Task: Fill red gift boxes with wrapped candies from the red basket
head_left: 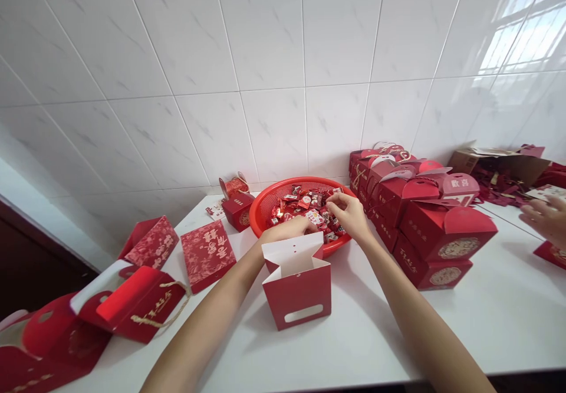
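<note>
Basket (262, 199) of sweets (305, 202) — behind the open box (298, 295).

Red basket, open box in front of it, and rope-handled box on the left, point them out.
Red basket (264, 205), head view: inner wall, left side.
Open box (297, 292), head view: near panel, above slot.
Rope-handled box (149, 305), head view: gold-lettered panel.

Grey-veined tile wall (274, 39) — behind | window reflection (526, 42) — upper right | open carton (461, 161) — right | dark panel (30, 257) — left
</note>
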The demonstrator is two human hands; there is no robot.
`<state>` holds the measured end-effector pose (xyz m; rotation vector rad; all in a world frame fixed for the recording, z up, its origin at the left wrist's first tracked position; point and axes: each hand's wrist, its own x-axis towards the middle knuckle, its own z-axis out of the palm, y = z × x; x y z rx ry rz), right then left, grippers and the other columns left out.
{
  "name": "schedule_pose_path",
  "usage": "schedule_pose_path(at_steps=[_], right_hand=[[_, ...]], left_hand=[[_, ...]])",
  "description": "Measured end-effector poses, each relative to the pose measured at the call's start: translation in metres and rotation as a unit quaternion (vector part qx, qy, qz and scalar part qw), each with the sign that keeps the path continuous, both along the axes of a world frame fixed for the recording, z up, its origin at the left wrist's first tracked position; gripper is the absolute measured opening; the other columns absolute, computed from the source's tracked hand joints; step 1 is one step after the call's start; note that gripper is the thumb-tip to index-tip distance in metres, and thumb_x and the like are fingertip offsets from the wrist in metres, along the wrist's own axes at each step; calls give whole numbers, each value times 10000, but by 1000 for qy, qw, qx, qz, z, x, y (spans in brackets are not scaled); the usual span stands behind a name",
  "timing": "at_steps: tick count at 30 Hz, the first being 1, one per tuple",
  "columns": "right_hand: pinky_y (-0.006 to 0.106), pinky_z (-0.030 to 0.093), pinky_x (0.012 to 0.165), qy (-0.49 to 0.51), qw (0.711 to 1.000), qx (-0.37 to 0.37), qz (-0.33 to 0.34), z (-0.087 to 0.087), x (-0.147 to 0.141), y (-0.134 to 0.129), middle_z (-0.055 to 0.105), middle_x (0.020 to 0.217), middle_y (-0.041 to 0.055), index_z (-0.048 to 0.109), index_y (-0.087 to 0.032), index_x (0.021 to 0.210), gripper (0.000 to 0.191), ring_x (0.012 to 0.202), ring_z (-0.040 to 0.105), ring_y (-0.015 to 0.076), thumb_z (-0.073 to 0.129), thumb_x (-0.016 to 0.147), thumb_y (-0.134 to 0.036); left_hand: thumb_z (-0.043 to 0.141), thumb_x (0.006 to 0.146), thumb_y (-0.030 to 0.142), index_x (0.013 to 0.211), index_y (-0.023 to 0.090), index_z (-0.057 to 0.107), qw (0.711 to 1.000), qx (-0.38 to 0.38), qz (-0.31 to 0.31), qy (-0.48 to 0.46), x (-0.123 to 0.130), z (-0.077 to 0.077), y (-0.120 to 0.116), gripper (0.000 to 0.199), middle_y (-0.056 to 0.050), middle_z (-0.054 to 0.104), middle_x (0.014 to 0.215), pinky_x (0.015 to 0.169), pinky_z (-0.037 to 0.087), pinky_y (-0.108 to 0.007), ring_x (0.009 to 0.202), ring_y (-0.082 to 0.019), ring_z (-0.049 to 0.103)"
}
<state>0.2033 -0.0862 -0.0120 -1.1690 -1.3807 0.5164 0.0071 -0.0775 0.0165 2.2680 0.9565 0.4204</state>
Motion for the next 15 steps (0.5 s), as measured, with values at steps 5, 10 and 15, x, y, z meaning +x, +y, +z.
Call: schedule_pose_path(at_steps=[5, 10, 15], right_hand=[[330, 534, 726, 22, 999, 10, 22, 3, 0, -1, 739, 840, 82, 683, -189, 830, 327, 781, 684, 224, 616, 813, -509], [303, 482, 648, -24, 992, -12, 119, 6, 0, -4, 680, 735, 27, 694, -192, 793, 347, 711, 629, 194, 721, 770, -537], [299, 462, 642, 92, 993, 6, 74, 4, 4, -1, 628, 700, -1, 621, -204, 715, 276, 675, 580, 175, 755, 700, -444]], left_hand=[[674, 797, 411, 914, 157, 739, 987, 13, 41, -155, 10, -5, 26, 287, -88, 742, 953, 800, 526, -333, 890, -247, 681], [726, 777, 498, 936, 153, 722, 965, 4, 43, -258, 8, -12, 32, 380, -102, 738, 981, 851, 532, -378, 934, -263, 688], [716, 792, 403, 1059, 182, 719, 985, -2, 23, -170, 6, -13, 28, 347, -87, 736, 1062, 800, 549, -332, 940, -248, 700]])
